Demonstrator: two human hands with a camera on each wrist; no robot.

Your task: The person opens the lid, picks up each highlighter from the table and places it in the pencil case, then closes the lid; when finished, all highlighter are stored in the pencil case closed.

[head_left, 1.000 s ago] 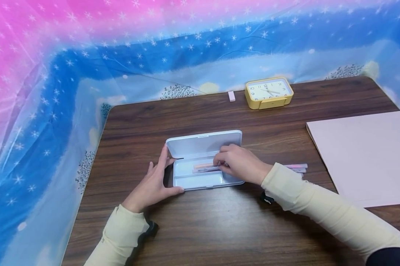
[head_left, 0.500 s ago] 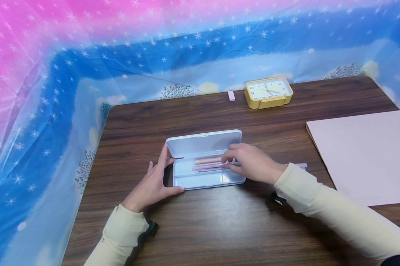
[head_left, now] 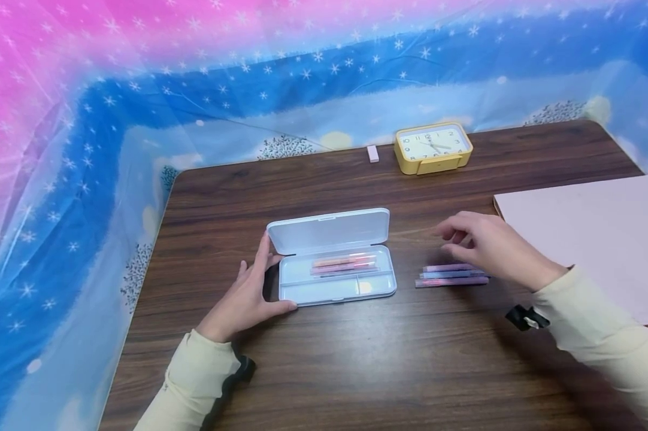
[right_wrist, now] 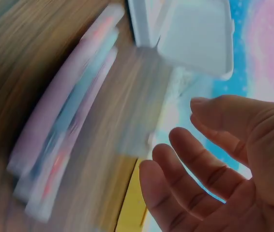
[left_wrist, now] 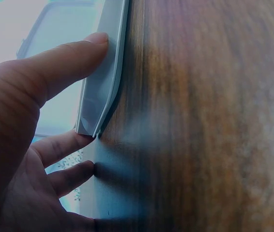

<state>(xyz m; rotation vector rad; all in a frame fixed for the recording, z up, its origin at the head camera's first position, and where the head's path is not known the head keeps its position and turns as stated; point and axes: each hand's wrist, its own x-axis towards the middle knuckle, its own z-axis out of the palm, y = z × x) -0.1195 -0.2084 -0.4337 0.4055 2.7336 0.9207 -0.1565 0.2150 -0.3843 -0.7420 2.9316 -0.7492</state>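
A pink-and-blue snowflake-print cloth (head_left: 281, 54) is filling the upper part of the frame, hanging behind a dark brown wood-grain table (head_left: 345, 359). A flat, pale pink rectangular folder (head_left: 583, 239) is lying at the right edge. Near the centre, a white plastic pencil case (head_left: 313, 293) is resting with its hinged lid raised. The left hand (head_left: 247, 302) is bracing the case's left end, fingers spread: the thumb is touching the front wall and the index finger is reaching up to the lid's left edge. Right of centre, the right hand (head_left: 488, 242) is hovering with fingers loosely curved and apart, holding nothing. A yellow rectangular clock (head_left: 434, 149) is standing at upper centre-right. Three slim purple and blue pens (head_left: 450, 275) are lying side by side right of the case, below the right hand's fingertips; the right wrist view is showing them apart from the fingers. More slim pink and orange pens (head_left: 345, 263) are lying in the case's long rear compartment. A small pale pink block (head_left: 373, 154) is sitting just left of the clock.
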